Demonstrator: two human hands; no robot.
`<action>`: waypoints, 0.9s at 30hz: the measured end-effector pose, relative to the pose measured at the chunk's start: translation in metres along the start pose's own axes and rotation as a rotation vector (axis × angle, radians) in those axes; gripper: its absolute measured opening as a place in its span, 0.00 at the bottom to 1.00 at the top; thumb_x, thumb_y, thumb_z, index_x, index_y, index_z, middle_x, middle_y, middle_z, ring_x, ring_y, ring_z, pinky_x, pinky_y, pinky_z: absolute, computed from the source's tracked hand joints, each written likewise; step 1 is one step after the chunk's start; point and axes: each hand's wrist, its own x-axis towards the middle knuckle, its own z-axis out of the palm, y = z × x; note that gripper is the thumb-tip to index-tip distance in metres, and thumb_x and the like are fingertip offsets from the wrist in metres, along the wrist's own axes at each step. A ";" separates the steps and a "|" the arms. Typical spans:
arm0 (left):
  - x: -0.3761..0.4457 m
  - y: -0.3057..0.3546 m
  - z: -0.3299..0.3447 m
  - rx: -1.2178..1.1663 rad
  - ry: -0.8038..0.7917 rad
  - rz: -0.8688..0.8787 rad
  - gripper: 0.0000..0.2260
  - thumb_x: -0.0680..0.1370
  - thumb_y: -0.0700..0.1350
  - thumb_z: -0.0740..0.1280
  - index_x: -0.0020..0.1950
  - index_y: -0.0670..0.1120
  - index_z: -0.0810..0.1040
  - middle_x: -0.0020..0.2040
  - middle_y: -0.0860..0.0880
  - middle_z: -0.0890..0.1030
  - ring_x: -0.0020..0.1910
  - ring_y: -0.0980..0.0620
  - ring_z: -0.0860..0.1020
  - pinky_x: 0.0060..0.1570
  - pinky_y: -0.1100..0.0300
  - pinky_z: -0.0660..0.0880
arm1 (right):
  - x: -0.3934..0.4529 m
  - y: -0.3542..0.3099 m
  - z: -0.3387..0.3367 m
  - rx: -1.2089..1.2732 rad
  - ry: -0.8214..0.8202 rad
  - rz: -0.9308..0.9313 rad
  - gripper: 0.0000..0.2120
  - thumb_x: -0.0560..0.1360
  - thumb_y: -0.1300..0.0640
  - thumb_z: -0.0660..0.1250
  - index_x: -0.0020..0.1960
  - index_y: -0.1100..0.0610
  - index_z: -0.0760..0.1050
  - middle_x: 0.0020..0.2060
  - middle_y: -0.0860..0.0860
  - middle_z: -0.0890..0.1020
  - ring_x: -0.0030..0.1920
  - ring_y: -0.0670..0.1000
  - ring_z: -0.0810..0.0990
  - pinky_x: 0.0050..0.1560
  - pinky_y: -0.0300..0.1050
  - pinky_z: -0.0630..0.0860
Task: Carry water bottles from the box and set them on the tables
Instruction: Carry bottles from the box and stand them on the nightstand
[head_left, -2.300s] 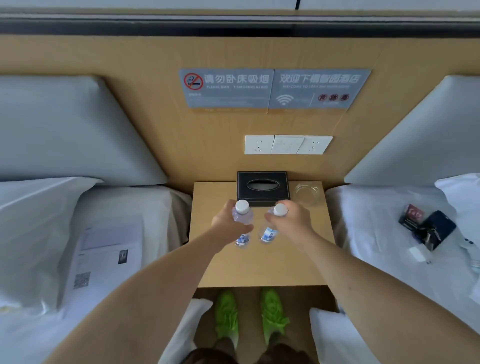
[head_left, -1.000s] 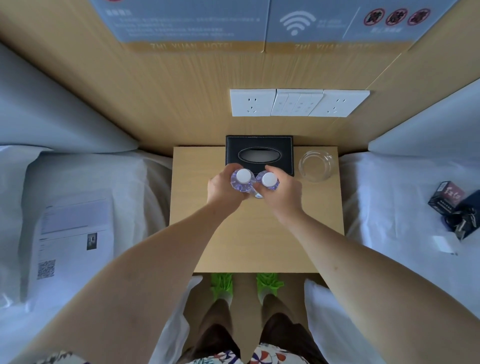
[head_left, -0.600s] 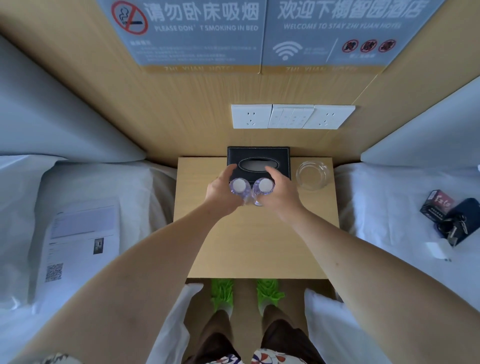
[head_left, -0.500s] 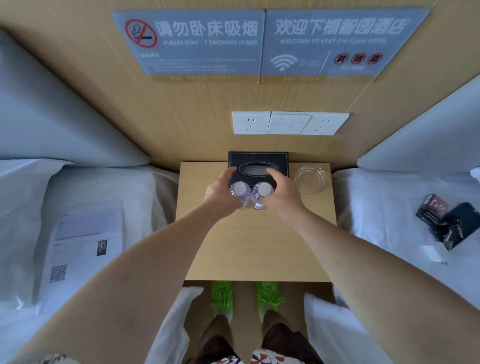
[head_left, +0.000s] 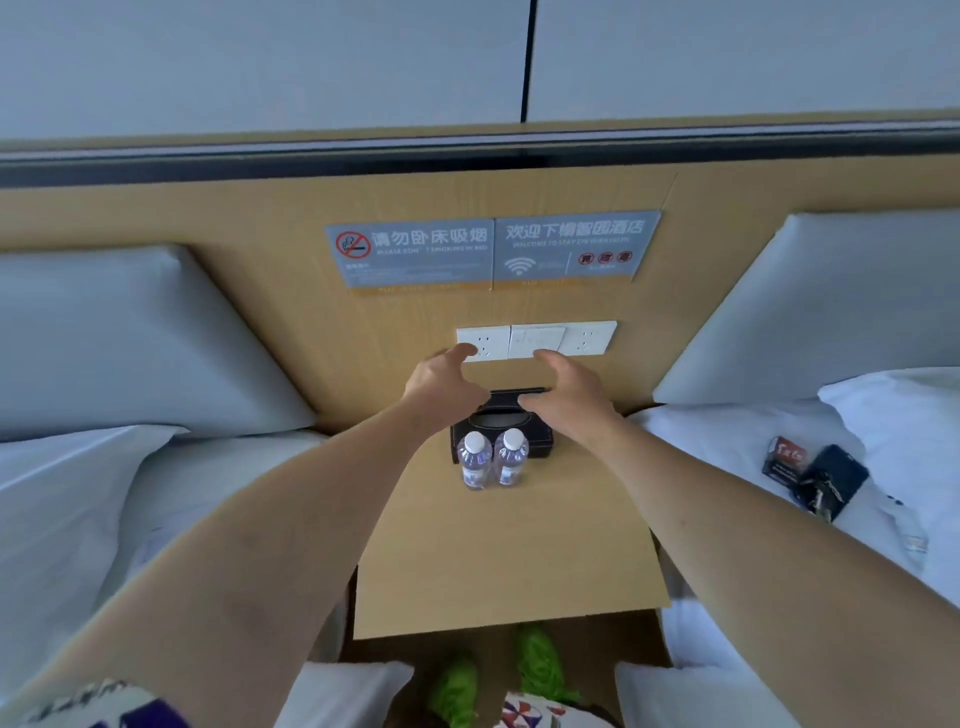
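Observation:
Two small clear water bottles with white caps stand upright side by side on the wooden bedside table (head_left: 509, 566), the left bottle (head_left: 475, 461) and the right bottle (head_left: 511, 457) just in front of a black tissue box (head_left: 540, 448). My left hand (head_left: 441, 387) and my right hand (head_left: 566, 395) hover above and behind the bottles, apart from them. Both hands hold nothing and their fingers are loosely spread.
White beds flank the table, with grey padded headboards against a wooden wall panel. Wall sockets (head_left: 535, 340) and grey signs (head_left: 491, 254) sit above the table. A red packet (head_left: 785, 457) and a dark pouch with keys (head_left: 831, 480) lie on the right bed.
Both hands let go of the bottles, which now stand on the table. The hands have lifted up and apart, and the view has tilted upward.

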 end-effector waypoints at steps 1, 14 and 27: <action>-0.001 0.006 -0.005 0.006 0.000 0.036 0.32 0.72 0.44 0.70 0.75 0.56 0.70 0.67 0.52 0.75 0.51 0.49 0.80 0.41 0.59 0.78 | -0.008 -0.004 -0.004 -0.007 0.017 0.002 0.35 0.73 0.57 0.73 0.78 0.51 0.67 0.64 0.55 0.80 0.53 0.53 0.80 0.51 0.42 0.73; -0.057 0.150 0.042 0.279 -0.178 0.648 0.33 0.73 0.50 0.70 0.78 0.53 0.67 0.74 0.48 0.72 0.71 0.45 0.71 0.59 0.54 0.74 | -0.156 0.028 -0.092 -0.094 0.433 0.200 0.34 0.74 0.54 0.70 0.79 0.50 0.65 0.74 0.51 0.73 0.74 0.54 0.71 0.69 0.47 0.71; -0.394 0.318 0.256 0.378 -0.593 1.392 0.33 0.76 0.52 0.72 0.80 0.50 0.65 0.77 0.47 0.69 0.77 0.46 0.66 0.73 0.49 0.68 | -0.545 0.179 -0.160 -0.083 0.983 0.815 0.38 0.75 0.48 0.72 0.81 0.47 0.59 0.78 0.50 0.67 0.78 0.56 0.63 0.76 0.53 0.64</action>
